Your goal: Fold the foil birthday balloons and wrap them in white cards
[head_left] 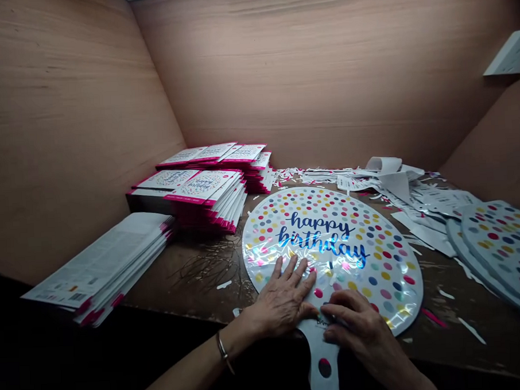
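A flat foil balloon [326, 246] with coloured dots and shiny blue "happy birthday" lettering lies in front of me, its tail [323, 364] hanging over the table's front edge. My left hand [285, 294] rests flat on its lower part, fingers spread. Close by, my right hand [363, 325] has curled fingers and the thumb drawn in at the balloon's neck, over small dark print. Whatever the right fingertips pinch is hidden or too small to make out. More dotted foil balloons [503, 247] lie stacked at the right edge.
Pink-and-white printed packets [203, 189] stand in stacks at the back left. A pile of white folded packets [103, 262] juts over the front edge. Paper strips [406, 188] and scraps litter the back right. Wooden panels [302, 72] enclose the table; a white socket plate [510, 54] is at right.
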The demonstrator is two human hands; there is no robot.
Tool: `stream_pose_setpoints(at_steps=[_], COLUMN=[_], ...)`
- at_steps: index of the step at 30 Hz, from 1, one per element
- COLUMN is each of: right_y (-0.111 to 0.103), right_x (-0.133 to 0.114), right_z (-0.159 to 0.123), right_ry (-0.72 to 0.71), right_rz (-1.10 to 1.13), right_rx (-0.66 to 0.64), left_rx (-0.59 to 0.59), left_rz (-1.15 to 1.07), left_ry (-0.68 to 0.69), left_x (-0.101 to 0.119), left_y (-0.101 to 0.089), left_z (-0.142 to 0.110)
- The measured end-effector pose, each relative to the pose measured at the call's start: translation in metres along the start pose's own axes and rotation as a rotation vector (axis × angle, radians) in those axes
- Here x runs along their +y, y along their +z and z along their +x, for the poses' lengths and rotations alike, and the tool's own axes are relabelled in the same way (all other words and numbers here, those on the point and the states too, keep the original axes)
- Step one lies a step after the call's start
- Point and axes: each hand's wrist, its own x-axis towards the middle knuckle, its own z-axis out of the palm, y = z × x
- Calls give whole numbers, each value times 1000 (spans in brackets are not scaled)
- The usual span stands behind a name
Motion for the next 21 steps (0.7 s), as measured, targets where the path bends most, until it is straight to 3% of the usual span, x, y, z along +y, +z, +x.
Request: stream_pose_setpoints(at_steps=[7,12,16,18,21], right_y=[-5,-15,-27,-38,-56], right_x=[-3,-4,-4,-5,-3], right_z=[19,49,69,70,57], right_ry=[7,348,506,490,245], right_rz=[84,275,402,416,300], right_rx=[-41,-134,-183,-169,-130], left_rx=[-80,-112,-37,15,106], left_rz=[-178,-346,-492,-520,-486], left_ry=[32,80,-45,-141,-238], left_x=[-5,-11,-13,-15,-18], left_y=[-14,-26,-35,-37,-37], left_z=[0,-1,5,10,17])
